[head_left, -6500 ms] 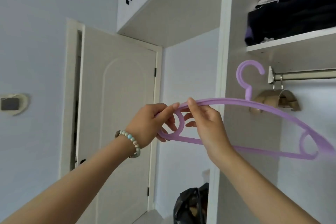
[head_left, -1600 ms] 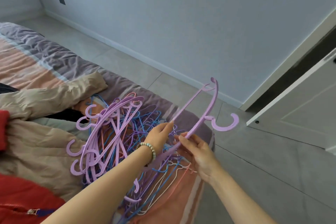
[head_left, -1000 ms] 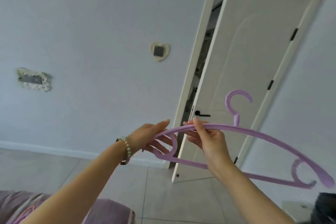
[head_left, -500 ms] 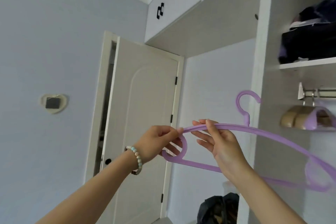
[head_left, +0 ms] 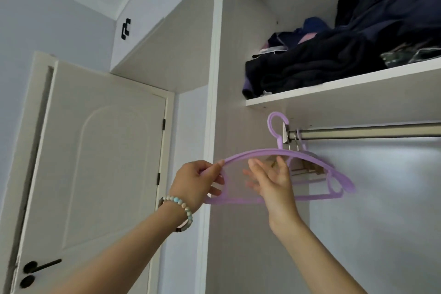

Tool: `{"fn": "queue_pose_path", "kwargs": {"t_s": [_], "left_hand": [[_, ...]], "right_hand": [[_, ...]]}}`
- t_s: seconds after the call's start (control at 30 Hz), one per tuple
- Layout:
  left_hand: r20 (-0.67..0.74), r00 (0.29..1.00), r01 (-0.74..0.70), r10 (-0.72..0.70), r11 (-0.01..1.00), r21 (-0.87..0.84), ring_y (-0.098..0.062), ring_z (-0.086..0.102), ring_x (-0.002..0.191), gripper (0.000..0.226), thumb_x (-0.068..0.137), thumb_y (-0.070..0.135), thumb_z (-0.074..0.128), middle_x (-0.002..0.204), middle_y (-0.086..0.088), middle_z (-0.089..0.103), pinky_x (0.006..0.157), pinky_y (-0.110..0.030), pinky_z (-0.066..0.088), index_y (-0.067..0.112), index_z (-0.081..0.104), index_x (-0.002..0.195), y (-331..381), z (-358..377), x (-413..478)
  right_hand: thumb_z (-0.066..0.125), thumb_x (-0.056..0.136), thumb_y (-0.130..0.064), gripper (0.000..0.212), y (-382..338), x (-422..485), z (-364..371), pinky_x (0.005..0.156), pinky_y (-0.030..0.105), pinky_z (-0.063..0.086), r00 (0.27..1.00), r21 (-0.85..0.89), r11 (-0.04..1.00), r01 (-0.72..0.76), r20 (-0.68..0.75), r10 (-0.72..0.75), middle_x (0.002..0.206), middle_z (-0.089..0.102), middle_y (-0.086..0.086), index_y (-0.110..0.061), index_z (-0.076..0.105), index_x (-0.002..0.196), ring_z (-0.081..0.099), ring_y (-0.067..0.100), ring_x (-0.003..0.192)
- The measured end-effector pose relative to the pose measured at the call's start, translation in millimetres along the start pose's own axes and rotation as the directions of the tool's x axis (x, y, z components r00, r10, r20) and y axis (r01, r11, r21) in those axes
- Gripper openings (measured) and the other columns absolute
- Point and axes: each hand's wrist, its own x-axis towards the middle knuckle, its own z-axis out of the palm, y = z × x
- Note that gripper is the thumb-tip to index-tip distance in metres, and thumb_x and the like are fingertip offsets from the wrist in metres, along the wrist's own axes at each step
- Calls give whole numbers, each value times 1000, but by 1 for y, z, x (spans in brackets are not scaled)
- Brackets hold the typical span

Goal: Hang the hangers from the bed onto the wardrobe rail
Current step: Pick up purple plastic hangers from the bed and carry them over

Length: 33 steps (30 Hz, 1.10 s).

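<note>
I hold a purple plastic hanger (head_left: 253, 151) up in front of the open wardrobe. My left hand (head_left: 198, 181) pinches its left end between thumb and fingers. My right hand (head_left: 274, 181) is spread open under the hanger's top arm, with straight fingers and the thumb touching the arm. The hanger's hook (head_left: 274, 124) stands just left of the metal rail (head_left: 370, 132), beside the rail's bracket and not over the rail. Another purple hanger and a wooden one (head_left: 307, 167) hang at the rail's left end, partly hidden behind the held hanger.
A white shelf (head_left: 334, 85) just above the rail carries piled dark clothes (head_left: 322, 62). The wardrobe's side panel (head_left: 214, 79) stands left of the rail. A white door (head_left: 102, 174) with a black handle is further left. The rail runs bare to the right.
The hanger has gone up and right, from in front of the door to the rail's left end. My right hand has let go of the top arm and spread its fingers.
</note>
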Motion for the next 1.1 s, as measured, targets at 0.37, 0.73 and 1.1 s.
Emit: {"fn": "queue_pose_path", "kwargs": {"t_s": [0.37,0.73,1.1], "left_hand": [[120,962,-260,243,954,149,-18,67,76,18,92,17,53,88,-5,70,73,-30,54,20,60,108,13,140,52],[261,928,-341,265,886,314,-20,54,87,29,93,26,45,94,0,62,75,-23,46,25,60,118,0,204,113],[277,949,-285,150,781,556,-21,18,138,44,97,34,36,148,8,32,113,-33,16,37,33,141,-26,220,128]], "right_hand": [[69,83,-24,76,3,103,-99,82,15,50,998,-130,989,68,-5,-69,128,58,10,-17,28,147,62,14,105],[69,82,-36,59,27,169,-156,80,24,46,998,-227,973,-44,-45,35,114,66,2,-21,46,134,61,16,103],[74,74,-44,78,54,193,-167,98,40,48,985,-294,941,-167,-3,173,107,66,-1,-17,42,140,61,15,102]]}}
